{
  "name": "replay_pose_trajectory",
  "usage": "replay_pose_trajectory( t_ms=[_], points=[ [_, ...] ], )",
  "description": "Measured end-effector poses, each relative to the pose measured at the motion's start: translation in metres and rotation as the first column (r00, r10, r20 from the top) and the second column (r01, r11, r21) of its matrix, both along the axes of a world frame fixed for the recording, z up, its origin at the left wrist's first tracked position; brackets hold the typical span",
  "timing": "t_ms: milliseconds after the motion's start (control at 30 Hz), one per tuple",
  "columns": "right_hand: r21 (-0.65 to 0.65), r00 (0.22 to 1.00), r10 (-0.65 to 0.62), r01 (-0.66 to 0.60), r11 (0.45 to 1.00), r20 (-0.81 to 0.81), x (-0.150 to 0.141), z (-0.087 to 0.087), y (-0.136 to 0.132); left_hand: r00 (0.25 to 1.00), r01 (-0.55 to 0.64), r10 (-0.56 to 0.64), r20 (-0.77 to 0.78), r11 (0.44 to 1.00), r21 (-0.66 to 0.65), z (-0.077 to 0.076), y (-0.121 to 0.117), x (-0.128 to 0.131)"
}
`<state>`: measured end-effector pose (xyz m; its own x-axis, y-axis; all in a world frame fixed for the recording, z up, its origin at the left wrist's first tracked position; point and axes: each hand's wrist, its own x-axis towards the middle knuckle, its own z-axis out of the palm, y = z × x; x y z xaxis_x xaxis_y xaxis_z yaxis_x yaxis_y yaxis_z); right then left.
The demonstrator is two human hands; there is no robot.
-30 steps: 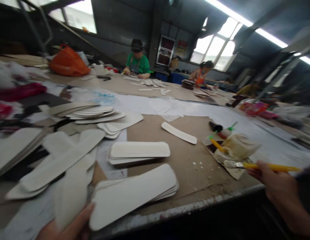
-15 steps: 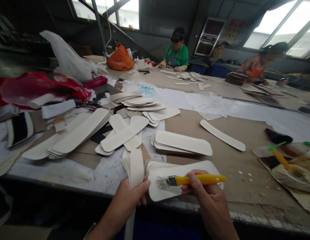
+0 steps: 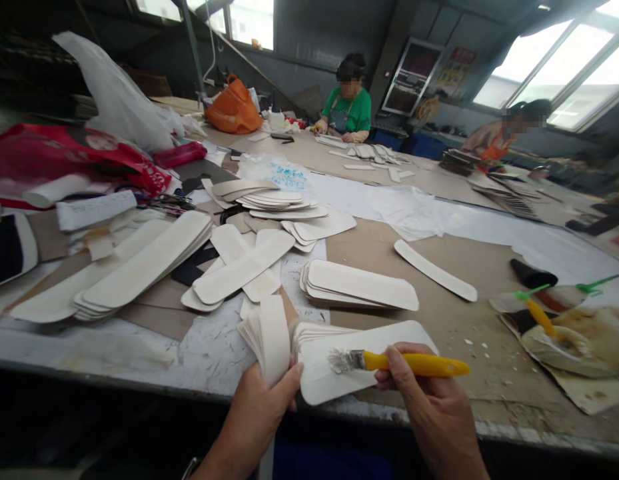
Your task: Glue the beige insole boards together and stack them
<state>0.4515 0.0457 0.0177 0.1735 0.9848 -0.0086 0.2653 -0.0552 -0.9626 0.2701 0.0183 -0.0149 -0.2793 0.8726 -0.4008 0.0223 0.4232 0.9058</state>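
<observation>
My left hand is closed around a bundle of long white strips, which fan out above the fist and hang below it over the table edge. Its thumb lies beside the left end of a wide white piece with rounded corners, lying on a fanned stack. In my right hand is a paintbrush with a yellow handle, held level between thumb and fingers. The whitish, coated bristles rest on or just over the wide piece; exact contact is hard to tell.
Behind the wide piece lies a stack of white pieces, with a single curved strip farther right. More white pieces are piled left. A messy container with a yellow handle stands right. Two people work across the table.
The brush has shifted a little to the right over the wide piece, in my right hand. My left hand keeps its grip on the strips. The view has turned slightly.
</observation>
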Motion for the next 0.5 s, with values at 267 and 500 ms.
replay_pose_trajectory(
  t_ms=[267, 500],
  points=[
    [0.396, 0.788, -0.178, -0.09, 0.914, 0.59, 0.078, -0.005, 0.017, 0.991, -0.13, 0.128, -0.027, 0.989, -0.064, -0.006, -0.001, 0.004],
    [0.489, 0.535, -0.242, -0.384, 0.783, 0.809, 0.072, 0.001, 0.015, 0.993, -0.111, 0.105, -0.054, 0.988, -0.111, 0.0, 0.0, 0.001]
  ],
)
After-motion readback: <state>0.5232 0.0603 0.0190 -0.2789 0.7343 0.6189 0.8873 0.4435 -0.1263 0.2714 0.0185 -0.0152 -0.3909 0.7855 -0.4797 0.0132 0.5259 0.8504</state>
